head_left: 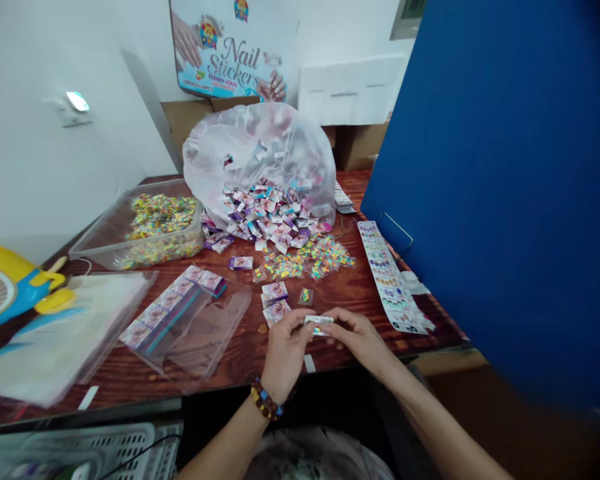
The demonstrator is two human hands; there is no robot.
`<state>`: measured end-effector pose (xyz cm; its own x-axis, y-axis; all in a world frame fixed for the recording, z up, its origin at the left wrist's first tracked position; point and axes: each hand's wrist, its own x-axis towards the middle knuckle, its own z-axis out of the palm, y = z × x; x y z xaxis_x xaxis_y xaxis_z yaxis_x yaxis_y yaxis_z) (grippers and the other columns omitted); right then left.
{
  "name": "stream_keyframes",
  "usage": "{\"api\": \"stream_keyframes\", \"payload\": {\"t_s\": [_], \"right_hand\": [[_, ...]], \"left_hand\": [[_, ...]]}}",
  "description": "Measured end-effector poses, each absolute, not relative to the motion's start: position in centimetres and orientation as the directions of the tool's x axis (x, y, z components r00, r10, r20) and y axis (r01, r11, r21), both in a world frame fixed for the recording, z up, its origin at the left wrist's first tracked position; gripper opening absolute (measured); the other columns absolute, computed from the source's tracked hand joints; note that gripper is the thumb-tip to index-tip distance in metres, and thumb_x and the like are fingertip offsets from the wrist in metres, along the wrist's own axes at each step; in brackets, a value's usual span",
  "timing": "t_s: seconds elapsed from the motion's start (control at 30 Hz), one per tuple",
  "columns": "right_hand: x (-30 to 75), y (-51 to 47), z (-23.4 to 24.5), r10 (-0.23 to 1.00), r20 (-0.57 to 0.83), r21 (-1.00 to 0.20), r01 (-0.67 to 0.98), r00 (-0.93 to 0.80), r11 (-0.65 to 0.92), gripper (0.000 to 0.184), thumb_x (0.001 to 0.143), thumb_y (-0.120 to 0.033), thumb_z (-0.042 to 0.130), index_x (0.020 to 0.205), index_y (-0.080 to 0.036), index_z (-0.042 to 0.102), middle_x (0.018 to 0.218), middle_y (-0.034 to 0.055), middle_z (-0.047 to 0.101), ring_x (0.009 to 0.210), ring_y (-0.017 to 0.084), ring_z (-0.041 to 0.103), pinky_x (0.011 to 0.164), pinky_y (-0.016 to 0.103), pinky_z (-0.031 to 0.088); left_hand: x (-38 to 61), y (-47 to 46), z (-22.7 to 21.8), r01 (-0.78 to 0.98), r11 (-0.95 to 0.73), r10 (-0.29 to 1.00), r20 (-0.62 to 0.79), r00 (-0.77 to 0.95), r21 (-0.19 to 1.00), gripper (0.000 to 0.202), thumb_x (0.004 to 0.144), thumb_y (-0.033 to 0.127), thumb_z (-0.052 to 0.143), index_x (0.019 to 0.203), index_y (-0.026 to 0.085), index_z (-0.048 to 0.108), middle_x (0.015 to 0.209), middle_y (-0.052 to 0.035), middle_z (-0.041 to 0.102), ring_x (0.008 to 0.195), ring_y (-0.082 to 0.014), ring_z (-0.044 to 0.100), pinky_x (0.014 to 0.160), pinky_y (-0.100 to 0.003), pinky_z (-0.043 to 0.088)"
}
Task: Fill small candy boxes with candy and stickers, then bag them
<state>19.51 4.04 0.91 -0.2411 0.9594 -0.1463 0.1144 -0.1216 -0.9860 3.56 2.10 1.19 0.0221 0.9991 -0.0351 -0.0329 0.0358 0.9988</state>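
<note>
Between my two hands, near the table's front edge, is a small white box (319,321) with some colour on its lower side. My left hand (291,340) pinches its left end with thumb and fingers. At the right end, the thumb and fingers of my right hand (356,333) close on it too. Just beyond lies a clear sachet of coloured candies (306,296). Small printed boxes (275,291) sit left of it. Farther back, a heap of candy sachets (320,259) spreads before a big plastic bag (265,137) spilling many small printed boxes.
At left stand a clear bin (90,243) of candy sachets, a yellow-blue fan (20,287) and stacked plastic sleeves (45,360). A clear pouch (220,333) carries a row of boxes. Sticker sheets (387,277) lie right, beside a tall blue panel (490,167).
</note>
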Motion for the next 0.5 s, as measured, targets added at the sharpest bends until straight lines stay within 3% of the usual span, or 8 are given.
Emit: {"api": "stream_keyframes", "payload": {"t_s": [0.07,0.27,0.4,0.5], "right_hand": [[19.1,4.4,0.7,0.962,-0.142,-0.99,0.057,-0.232,-0.132,0.025,0.072,-0.041,0.068,0.079,-0.017,0.068,0.066,-0.0006,0.061,0.061,0.013,0.055,0.053,0.022,0.043],[18.0,6.1,0.7,0.964,-0.133,-0.985,-0.075,-0.23,-0.154,0.027,0.069,-0.043,0.072,0.079,-0.019,0.069,0.071,0.0002,0.065,0.064,0.014,0.056,0.054,0.022,0.045],[18.4,7.2,0.1,0.993,-0.048,-0.999,0.02,-0.105,-0.046,0.028,0.073,-0.045,0.068,0.073,-0.018,0.07,0.064,0.0003,0.063,0.062,0.013,0.054,0.057,0.022,0.043],[19.7,7.1,-1.5,0.997,-0.049,-0.989,0.134,0.057,-0.056,0.033,0.073,-0.051,0.064,0.075,-0.019,0.07,0.061,0.0008,0.062,0.06,0.016,0.055,0.054,0.023,0.042]], "left_hand": [[3.3,2.5,1.7,0.068,-0.028,0.999,0.025,0.033,0.997,0.017,0.081,0.021,0.057,0.094,0.018,0.068,0.089,-0.0029,0.07,0.082,-0.0149,0.063,0.077,-0.026,0.049],[2.1,4.6,2.9,0.307,-0.156,0.987,0.134,0.093,0.939,0.018,0.083,0.019,0.056,0.093,0.02,0.07,0.089,-0.0028,0.065,0.081,-0.0147,0.061,0.076,-0.026,0.047],[1.0,7.5,3.7,0.344,-0.216,0.969,0.157,0.192,0.914,0.027,0.081,0.016,0.056,0.106,0.019,0.066,0.094,-0.0046,0.068,0.086,-0.0158,0.062,0.08,-0.027,0.048],[-1.0,11.5,4.8,0.402,-0.283,0.957,0.231,0.175,0.871,0.029,0.084,0.023,0.055,0.112,0.019,0.062,0.099,-0.0061,0.069,0.091,-0.0173,0.064,0.082,-0.027,0.048]]}}
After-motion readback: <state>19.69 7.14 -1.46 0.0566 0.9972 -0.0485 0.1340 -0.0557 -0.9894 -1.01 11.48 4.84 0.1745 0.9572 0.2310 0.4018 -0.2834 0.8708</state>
